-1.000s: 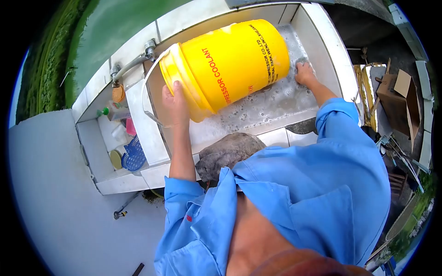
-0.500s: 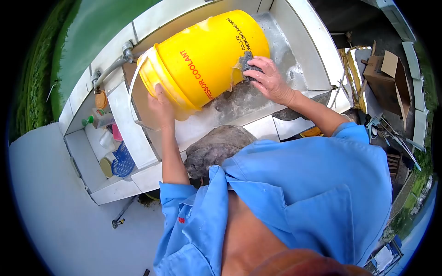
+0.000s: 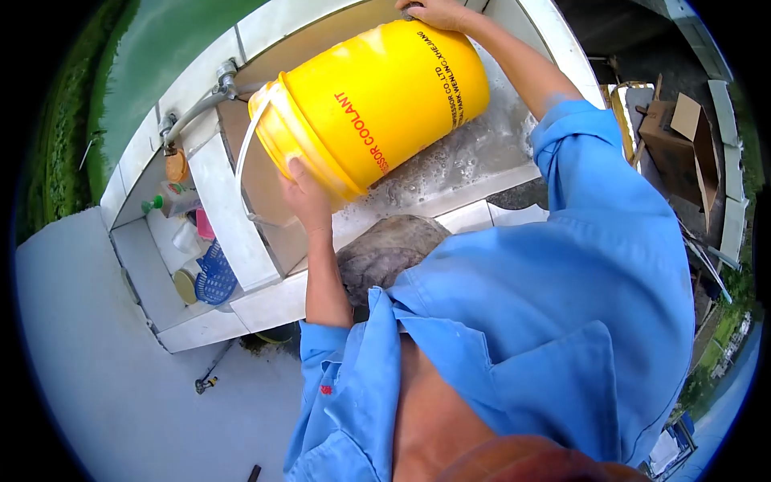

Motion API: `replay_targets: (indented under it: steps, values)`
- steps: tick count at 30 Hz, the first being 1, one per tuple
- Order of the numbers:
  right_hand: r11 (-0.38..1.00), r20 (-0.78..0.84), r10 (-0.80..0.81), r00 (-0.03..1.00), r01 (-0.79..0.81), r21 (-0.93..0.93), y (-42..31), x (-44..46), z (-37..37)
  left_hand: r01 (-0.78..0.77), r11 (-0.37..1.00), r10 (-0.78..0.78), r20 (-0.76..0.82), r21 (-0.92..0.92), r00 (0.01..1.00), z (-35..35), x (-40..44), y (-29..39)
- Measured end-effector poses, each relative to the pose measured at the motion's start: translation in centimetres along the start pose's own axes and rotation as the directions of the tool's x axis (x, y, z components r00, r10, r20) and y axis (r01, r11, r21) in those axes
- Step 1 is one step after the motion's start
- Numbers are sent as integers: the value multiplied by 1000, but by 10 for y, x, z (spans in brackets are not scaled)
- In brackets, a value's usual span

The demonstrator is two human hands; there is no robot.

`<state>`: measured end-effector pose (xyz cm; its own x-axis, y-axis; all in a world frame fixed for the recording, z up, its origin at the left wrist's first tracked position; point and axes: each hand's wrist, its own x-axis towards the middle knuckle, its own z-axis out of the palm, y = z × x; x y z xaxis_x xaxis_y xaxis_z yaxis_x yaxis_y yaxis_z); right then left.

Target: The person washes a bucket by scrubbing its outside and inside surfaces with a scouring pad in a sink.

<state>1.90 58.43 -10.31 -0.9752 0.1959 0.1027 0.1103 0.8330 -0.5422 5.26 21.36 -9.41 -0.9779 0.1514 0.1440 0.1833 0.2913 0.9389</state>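
A yellow bucket [image 3: 385, 104] with red and black lettering lies tilted on its side over the tiled sink [image 3: 474, 181]. My left hand [image 3: 307, 193] grips the bucket's rim, thumb on the outside and fingers hidden behind it. A white handle [image 3: 243, 165] hangs from that same end. Up at the far side of the bucket's base, my right hand [image 3: 440, 14] is closed round a dark grey scouring pad [image 3: 413, 11], most of it covered by the fingers. Foamy water [image 3: 401, 181] lies in the sink below.
A metal tap [image 3: 227, 78] with a pipe stands at the sink's left. A side compartment holds a blue plastic basket [image 3: 215, 275] and a bottle with a green cap [image 3: 175, 198]. A grey-brown, cloth-like heap [image 3: 389, 251] rests on the front edge. An open cardboard box [image 3: 679, 140] sits at right.
My right hand has moved with the pad from the near side of the bucket's base to its far side. The bucket has shifted slightly right and turned, showing more black lettering.
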Motion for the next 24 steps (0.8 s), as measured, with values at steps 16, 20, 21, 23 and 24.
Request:
replay_targets:
  steps: [16, 20, 21, 23, 24]
  values:
    - [823, 209, 566, 797, -532, -199, 112, -187, 48, 137, 973, -146, 32, 186, 989, 6, 64, 28]
    - [790, 385, 598, 702, -437, -429, 78, -213, 102, 129, 971, -134, 10, 200, 991, 7, 65, 22]
    - [841, 490, 522, 698, -326, -432, 71, -217, 115, 132, 963, -139, 14, 234, 990, 7, 66, 22]
    - [925, 716, 305, 628, -375, -65, 35, -204, 85, 134, 968, -140, 14, 211, 990, 7, 63, 22]
    - [937, 601, 238, 763, -342, 64, 14, -201, 66, 133, 973, -135, -1, 191, 991, 8, 65, 23]
